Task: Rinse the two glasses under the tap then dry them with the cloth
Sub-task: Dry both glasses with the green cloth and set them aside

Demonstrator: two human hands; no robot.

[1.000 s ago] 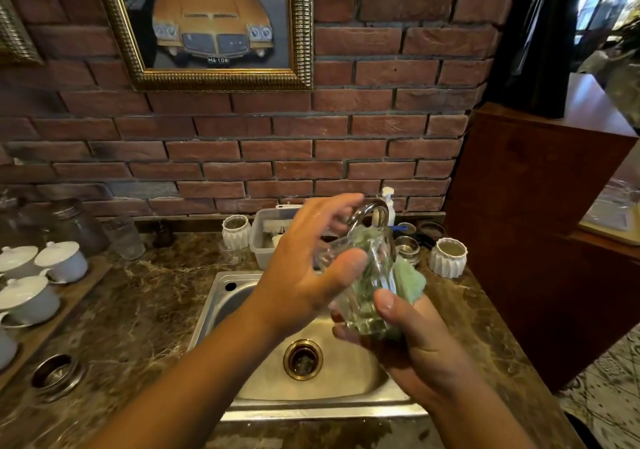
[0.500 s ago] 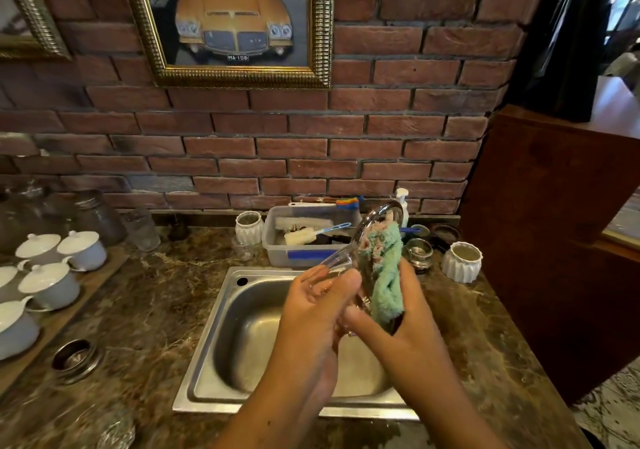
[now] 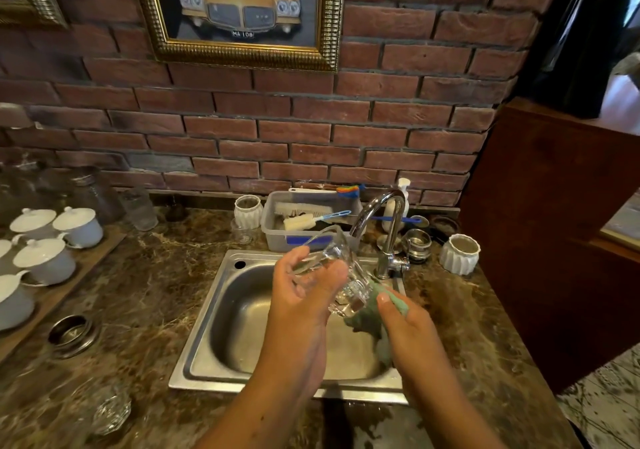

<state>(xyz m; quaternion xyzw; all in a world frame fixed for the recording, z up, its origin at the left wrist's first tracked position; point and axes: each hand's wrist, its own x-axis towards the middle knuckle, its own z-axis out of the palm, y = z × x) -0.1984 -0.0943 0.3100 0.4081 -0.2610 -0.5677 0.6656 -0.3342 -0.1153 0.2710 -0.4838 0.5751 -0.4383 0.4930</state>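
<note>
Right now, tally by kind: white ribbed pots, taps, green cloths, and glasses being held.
white ribbed pots: 2
tap: 1
green cloth: 1
held glass: 1
Total: 5

There is one camera. It sits on the person's head and looks forward and down. It is close above the left grip and the right grip. The sink lies just under the grips. The bench runs out to both sides of them. The brick wall stands behind them and faces the camera.
</note>
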